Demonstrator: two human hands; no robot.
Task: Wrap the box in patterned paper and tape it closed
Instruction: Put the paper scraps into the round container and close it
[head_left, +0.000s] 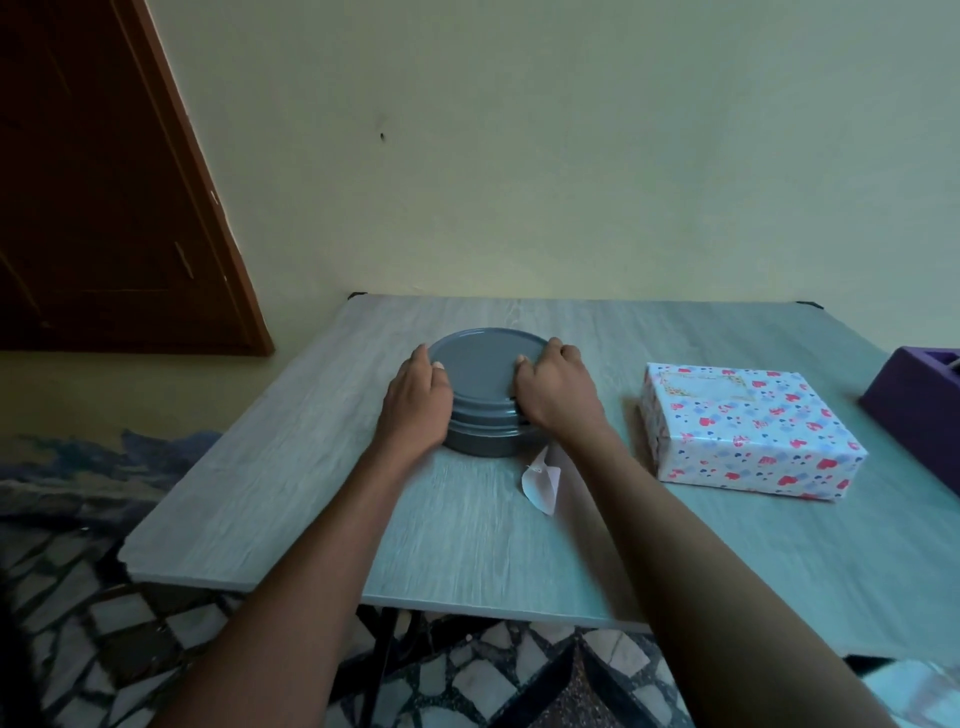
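Gripping a stack of grey plates (488, 395) at centre frame, my left hand (415, 400) and right hand (556, 387) curl their fingers round opposite rims. The box (748, 428), already covered in heart-patterned paper, lies at right of the frame on the table (260, 493), well apart from both hands. I judge the risk to be the plates: lifted unevenly, the top one could slide off the stack. A loose paper scrap (542, 480) lies just below the stack, near my right wrist, and could get swept off. The purple container (919, 410) sits at the right edge; I can't make out its contents.
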